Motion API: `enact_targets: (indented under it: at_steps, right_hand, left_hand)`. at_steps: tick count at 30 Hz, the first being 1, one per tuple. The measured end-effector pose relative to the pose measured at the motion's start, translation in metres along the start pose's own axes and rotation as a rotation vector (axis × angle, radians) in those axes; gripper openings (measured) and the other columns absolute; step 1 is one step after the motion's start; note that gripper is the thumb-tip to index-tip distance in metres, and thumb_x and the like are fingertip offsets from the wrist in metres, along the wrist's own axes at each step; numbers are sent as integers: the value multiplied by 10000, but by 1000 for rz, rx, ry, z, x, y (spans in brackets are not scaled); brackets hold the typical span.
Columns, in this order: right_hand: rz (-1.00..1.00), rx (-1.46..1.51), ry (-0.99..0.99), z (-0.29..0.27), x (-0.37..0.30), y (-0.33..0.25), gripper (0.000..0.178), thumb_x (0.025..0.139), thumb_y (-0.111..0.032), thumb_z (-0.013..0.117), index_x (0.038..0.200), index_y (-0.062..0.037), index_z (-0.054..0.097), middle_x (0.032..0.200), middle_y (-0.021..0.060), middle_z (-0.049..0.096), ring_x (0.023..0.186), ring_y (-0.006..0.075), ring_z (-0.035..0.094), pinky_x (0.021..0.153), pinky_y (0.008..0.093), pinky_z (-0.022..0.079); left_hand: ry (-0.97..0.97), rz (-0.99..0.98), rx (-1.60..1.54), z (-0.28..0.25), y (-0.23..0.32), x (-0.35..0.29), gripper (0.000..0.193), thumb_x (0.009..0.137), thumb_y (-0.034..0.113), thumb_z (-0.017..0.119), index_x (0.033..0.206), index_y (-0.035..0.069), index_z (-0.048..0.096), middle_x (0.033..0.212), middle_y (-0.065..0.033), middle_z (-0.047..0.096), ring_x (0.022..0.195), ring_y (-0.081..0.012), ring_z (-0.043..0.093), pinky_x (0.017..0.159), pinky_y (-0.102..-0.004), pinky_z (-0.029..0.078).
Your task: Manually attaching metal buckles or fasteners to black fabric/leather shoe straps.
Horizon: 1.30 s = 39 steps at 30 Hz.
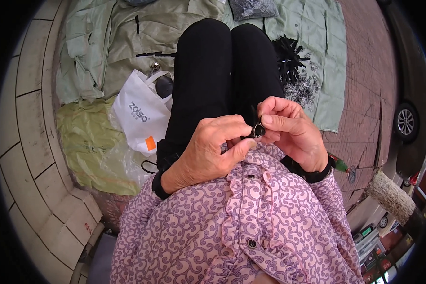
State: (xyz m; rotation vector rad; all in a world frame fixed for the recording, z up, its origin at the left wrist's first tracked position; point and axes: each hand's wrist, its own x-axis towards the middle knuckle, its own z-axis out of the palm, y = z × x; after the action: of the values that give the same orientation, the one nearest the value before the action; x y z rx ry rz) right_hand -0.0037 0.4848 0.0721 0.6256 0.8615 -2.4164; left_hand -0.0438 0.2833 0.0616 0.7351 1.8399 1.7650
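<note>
Above my lap, both hands meet at a small black strap with a metal ring (258, 131). My left hand (212, 147) pinches it from the left between thumb and fingers. From the other side, the thumb and fingertips of my right hand (293, 128) close on the same piece. Fingers cover part of the strap, so its full shape is hidden. Beyond my right knee lies a heap of black strips (289, 56) on green cloth. Beside that heap are many loose small metal rings (304, 90), scattered on the cloth.
Left of my black-trousered legs lies a white tote bag (136, 111) with an orange patch, on yellow-green sheeting (87, 142). A few black strips (149, 54) lie on the far cloth. A filled clear bag (253, 8) sits beyond my knees. A parked car (404, 120) stands at far right.
</note>
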Motion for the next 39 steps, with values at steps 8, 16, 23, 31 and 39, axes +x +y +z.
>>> enact_targets:
  at_steps: [8, 16, 23, 31, 39]
  right_hand:
    - [-73, 31, 52, -1, 1, 13, 38, 935, -37, 636, 968, -20, 643, 813, 20, 638, 680, 79, 567, 629, 237, 473]
    - [-111, 22, 107, 1, -2, 21, 47, 929, -39, 647, 971, -16, 645, 789, 8, 625, 649, 69, 528, 627, 231, 462]
    - [-310, -155, 49, -4, -4, 17, 110, 917, -44, 663, 1015, -12, 627, 935, 20, 611, 761, 81, 583, 686, 199, 454]
    - [-770, -1288, -174, 11, -14, -6, 321, 710, -37, 765, 1024, -55, 702, 1002, 72, 651, 1047, 257, 583, 894, 352, 415]
    - [-783, -1177, -218, 3, -23, 2, 185, 794, -62, 749, 908, 38, 642, 939, 130, 636, 799, 277, 666, 661, 347, 524]
  left_hand:
    - [-13, 94, 229, -3, 0, 1, 81, 785, -48, 677, 820, -26, 607, 691, -100, 537, 542, -234, 556, 473, -325, 402]
    - [-3, 127, 252, -1, 5, -7, 77, 775, -59, 683, 829, -30, 636, 694, -92, 550, 533, -214, 549, 466, -319, 396]
    - [-25, -124, 74, -3, 3, -5, 84, 859, -22, 643, 915, -44, 703, 717, -42, 593, 531, -89, 549, 477, -237, 402]
    - [-179, -382, -51, -10, 19, 6, 95, 891, 12, 595, 867, -62, 650, 704, -51, 638, 620, -81, 596, 550, -227, 454]
    - [-349, -403, 75, -27, 25, 15, 125, 884, 12, 595, 798, -43, 668, 659, -27, 628, 556, -49, 532, 498, -220, 397]
